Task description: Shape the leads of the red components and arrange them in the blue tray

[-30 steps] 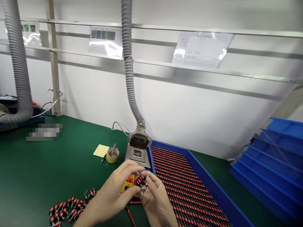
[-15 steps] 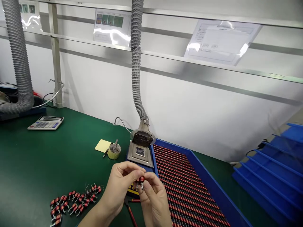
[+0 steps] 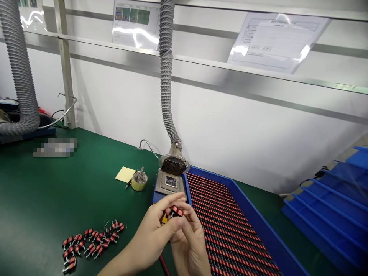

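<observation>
My left hand (image 3: 156,234) and my right hand (image 3: 188,239) meet low in the middle of the view, fingers pinched together on a small red and black coil part (image 3: 176,211). They hover just in front of a solder pot (image 3: 170,183) with a yellow control face, at the near left corner of a blue tray (image 3: 253,222) filled with rows of red coil parts. A loose group of several similar red coil parts (image 3: 90,243) lies on the green mat to the left of my left forearm.
A grey ribbed fume hose (image 3: 166,76) drops to a hood over the solder pot. A yellow note pad (image 3: 125,174) and a small tin (image 3: 139,181) sit left of it. Stacked blue trays (image 3: 330,207) stand at right. Another hose (image 3: 18,69) hangs far left.
Both hands have risen slightly toward the solder pot while turning the small coil part between the fingertips. The view has tipped down a little.
</observation>
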`<state>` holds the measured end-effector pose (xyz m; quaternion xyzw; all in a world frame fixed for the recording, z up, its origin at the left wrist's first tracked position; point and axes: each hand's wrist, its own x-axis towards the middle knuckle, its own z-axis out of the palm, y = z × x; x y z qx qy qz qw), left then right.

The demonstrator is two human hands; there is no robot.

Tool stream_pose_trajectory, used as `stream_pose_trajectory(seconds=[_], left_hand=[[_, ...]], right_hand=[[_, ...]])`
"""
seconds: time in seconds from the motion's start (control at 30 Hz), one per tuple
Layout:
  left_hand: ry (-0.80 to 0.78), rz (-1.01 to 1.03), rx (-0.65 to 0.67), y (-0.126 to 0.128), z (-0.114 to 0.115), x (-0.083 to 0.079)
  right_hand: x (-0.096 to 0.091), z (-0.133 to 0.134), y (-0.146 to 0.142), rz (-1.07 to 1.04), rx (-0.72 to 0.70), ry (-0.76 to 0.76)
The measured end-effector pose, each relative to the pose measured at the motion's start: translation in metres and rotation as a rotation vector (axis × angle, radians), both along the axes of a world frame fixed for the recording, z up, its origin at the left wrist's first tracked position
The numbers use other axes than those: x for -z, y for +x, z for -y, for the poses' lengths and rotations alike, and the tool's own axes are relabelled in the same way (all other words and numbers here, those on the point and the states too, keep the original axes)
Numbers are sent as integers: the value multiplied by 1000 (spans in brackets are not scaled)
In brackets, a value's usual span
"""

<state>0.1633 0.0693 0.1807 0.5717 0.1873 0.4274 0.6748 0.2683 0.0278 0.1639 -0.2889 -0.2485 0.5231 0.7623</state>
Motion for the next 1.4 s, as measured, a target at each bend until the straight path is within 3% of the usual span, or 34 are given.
stream_pose_trajectory(seconds=[0.13, 0.23, 0.3, 0.53, 0.6, 0.7, 0.8, 0.87, 1.03, 1.1, 1.3, 1.4], left_hand=[[-60, 6, 90, -4, 5, -5], [-76, -56, 190, -10, 6, -9], [-36, -129, 180, -12, 6, -10], [32, -241, 159, -13, 4, -8], [15, -212, 135, -14, 4, -8], [-6, -187, 107, -15, 3, -9], [14, -240, 84, -15, 4, -9], [31, -257, 85, -15, 5, -10], [53, -250, 158, -14, 7, -13], [50, -252, 140, -14, 7, -14], [36, -261, 83, -18, 5, -12], [39, -283, 66, -17, 5, -11]], right_hand=[[4, 3, 21, 334, 140, 72], [2, 8, 30, 574, 51, 90], [-1, 10, 30, 651, 7, 93], [-17, 14, 39, 235, 159, 57], [-18, 16, 40, 375, 185, 59], [-14, 16, 33, 737, 110, 27], [-7, 13, 22, 866, 142, 14], [-5, 11, 18, 777, 185, 16], [-13, 14, 30, 250, 139, -15], [-16, 16, 36, 223, 175, 1], [-10, 16, 29, 783, 160, 46], [-8, 14, 21, 906, 223, 54]])
